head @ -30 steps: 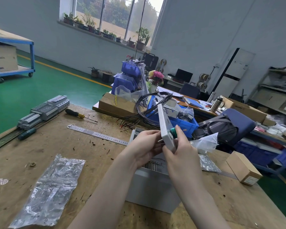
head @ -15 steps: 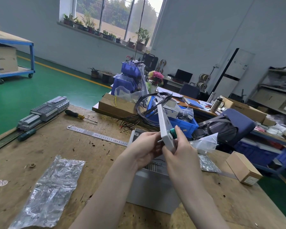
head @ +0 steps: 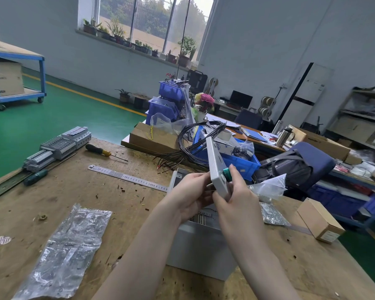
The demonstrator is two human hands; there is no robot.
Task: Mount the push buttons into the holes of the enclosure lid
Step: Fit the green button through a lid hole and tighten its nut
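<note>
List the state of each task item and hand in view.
enclosure lid: held on edge, above the box
green push button: seated in the lid
enclosure box: open, on the workbench
left hand: gripping behind the lid
right hand: fingers on the button

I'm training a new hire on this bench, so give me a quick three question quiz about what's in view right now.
1. True or false: the green button sits on the lid's right face.
2. What lies nearest the ruler? A) flask B) yellow screwdriver C) cardboard box
3. Which hand pinches the button?

Key: 1 true. 2 B. 3 the right hand; the left hand works behind the lid.
</note>
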